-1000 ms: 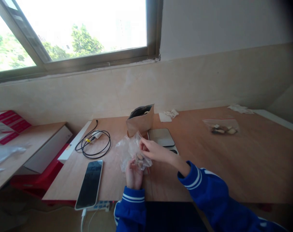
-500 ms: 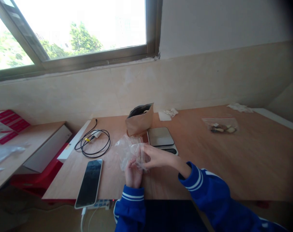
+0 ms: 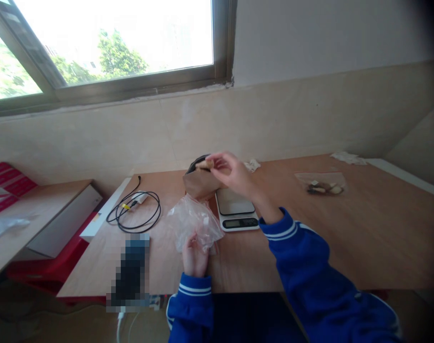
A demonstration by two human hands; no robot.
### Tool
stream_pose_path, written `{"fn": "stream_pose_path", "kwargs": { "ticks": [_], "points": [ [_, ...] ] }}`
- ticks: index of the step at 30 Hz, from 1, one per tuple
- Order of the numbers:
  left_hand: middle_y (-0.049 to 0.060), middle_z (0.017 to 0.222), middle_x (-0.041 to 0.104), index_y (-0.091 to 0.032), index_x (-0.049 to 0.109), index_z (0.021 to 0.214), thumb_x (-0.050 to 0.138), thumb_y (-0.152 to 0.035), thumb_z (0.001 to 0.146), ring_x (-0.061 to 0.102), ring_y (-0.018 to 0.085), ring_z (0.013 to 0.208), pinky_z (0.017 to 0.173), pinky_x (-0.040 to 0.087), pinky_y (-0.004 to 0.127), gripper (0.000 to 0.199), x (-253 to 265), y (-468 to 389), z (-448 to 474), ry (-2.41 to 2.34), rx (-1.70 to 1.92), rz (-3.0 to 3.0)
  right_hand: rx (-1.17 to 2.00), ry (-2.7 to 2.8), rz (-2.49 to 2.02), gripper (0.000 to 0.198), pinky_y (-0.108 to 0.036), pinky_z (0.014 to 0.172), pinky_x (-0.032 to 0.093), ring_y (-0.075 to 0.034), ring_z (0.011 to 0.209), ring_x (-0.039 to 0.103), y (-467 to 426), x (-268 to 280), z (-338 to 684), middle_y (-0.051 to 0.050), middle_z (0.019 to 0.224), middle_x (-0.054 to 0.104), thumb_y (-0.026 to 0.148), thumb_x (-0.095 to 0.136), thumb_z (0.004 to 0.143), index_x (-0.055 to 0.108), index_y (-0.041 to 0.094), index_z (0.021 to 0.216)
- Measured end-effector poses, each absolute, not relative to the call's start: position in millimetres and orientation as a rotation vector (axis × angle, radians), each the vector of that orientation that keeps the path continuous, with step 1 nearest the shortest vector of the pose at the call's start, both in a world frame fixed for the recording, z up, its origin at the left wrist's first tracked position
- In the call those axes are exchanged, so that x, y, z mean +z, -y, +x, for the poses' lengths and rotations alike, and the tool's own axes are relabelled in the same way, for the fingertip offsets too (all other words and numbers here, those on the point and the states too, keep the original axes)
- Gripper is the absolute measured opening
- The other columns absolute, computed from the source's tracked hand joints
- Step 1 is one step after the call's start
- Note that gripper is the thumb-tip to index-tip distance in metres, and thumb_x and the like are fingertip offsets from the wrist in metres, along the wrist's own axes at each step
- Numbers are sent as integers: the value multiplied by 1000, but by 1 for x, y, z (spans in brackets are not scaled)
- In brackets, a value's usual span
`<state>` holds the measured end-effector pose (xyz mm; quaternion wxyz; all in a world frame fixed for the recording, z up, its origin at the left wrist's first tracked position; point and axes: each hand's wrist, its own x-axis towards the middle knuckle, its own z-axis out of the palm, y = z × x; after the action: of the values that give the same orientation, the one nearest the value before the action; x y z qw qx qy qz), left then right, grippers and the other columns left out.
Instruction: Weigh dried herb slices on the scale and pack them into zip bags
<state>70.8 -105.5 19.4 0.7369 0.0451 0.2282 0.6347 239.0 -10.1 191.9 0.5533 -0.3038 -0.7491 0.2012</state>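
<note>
Over the mouth of an open brown paper pouch [image 3: 200,186] with a dark lining, my right hand [image 3: 234,177] pinches a tan, elongated piece [image 3: 204,165] whose exact kind I cannot make out. Low in front of the pouch, my left hand [image 3: 194,261] is curled, fingers closed on the near edge of a clear plastic bag [image 3: 193,216]. That bag lies crumpled on the table, with reddish edges showing. A white kitchen scale [image 3: 235,202] with a small dark display sits just right of the bag, partly below my right hand.
A phone [image 3: 131,271] with a white cable lies at the table's left front edge. Behind it is a coiled black cable [image 3: 158,214]. A zip bag of mixed pieces [image 3: 324,186] lies at the right, and crumpled tissue [image 3: 349,158] near the wall.
My right hand has left the plastic bag, moved up and away to the pouch, and now holds a tan piece. My left hand stays at the bag.
</note>
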Motion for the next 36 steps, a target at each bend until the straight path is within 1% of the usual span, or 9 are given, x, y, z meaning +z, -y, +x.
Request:
{"fn": "stream_pose_path", "kwargs": {
  "ticks": [3, 7, 13, 16, 19, 24, 29, 32, 36],
  "points": [
    [10, 100, 71, -13, 64, 111, 40, -7, 86, 67, 19, 93, 78, 53, 29, 35, 20, 105, 71, -511, 1400, 81, 298, 1680, -635, 20, -33, 91, 47, -17, 101, 58, -30, 211, 234, -6, 108, 58, 16, 48, 85, 54, 21, 103],
    [10, 103, 71, -14, 63, 113, 41, -7, 85, 66, 19, 95, 81, 53, 31, 36, 18, 105, 70, -513, 1389, 62, 249, 1804, -667, 22, -34, 88, 48, -17, 96, 59, -68, 203, 223, -6, 101, 60, 12, 44, 83, 55, 20, 99],
    [10, 104, 70, -14, 64, 108, 42, -8, 85, 65, 20, 98, 82, 53, 30, 33, 14, 106, 68, -515, 1382, 69, 171, 1878, -708, 25, -35, 86, 48, -19, 94, 58, -70, 182, 218, -7, 97, 61, 11, 38, 82, 57, 20, 98],
    [9, 103, 71, -14, 65, 105, 42, -8, 85, 65, 20, 98, 82, 53, 30, 31, 15, 106, 69, -520, 1386, 69, 155, 1749, -681, 24, -34, 88, 48, -18, 100, 57, -64, 185, 219, -7, 104, 59, 15, 39, 85, 54, 22, 103],
    [9, 100, 71, -15, 64, 109, 41, -8, 86, 66, 19, 96, 80, 54, 30, 33, 16, 106, 69, -536, 1389, 58, 204, 1647, -655, 24, -33, 85, 50, -18, 101, 57, -60, 186, 222, -7, 108, 58, 18, 41, 86, 51, 24, 107],
    [9, 99, 71, -16, 61, 115, 41, -8, 86, 66, 19, 94, 79, 54, 30, 36, 18, 106, 69, -540, 1393, 63, 243, 1759, -646, 19, -33, 80, 51, -18, 89, 59, -56, 178, 227, -5, 94, 60, 16, 45, 81, 57, 21, 95],
    [8, 97, 72, -15, 65, 106, 42, -7, 85, 67, 18, 93, 78, 54, 29, 32, 18, 106, 70, -544, 1399, 54, 415, 1457, -560, 23, -32, 79, 50, -17, 92, 59, -52, 175, 228, -5, 100, 60, 20, 48, 82, 55, 22, 103],
    [7, 97, 72, -15, 67, 98, 42, -8, 85, 67, 18, 92, 77, 54, 29, 29, 19, 106, 70, -557, 1397, 60, 541, 1387, -530, 19, -30, 75, 49, -15, 81, 59, -52, 175, 228, -2, 88, 60, 19, 47, 77, 56, 21, 93],
    [7, 101, 71, -15, 67, 98, 41, -7, 85, 67, 17, 90, 75, 54, 26, 30, 20, 106, 70, -541, 1391, 77, 604, 1393, -566, 11, -28, 70, 48, -15, 75, 57, -55, 175, 229, 0, 76, 58, 18, 48, 70, 54, 21, 79]
  ]
}}
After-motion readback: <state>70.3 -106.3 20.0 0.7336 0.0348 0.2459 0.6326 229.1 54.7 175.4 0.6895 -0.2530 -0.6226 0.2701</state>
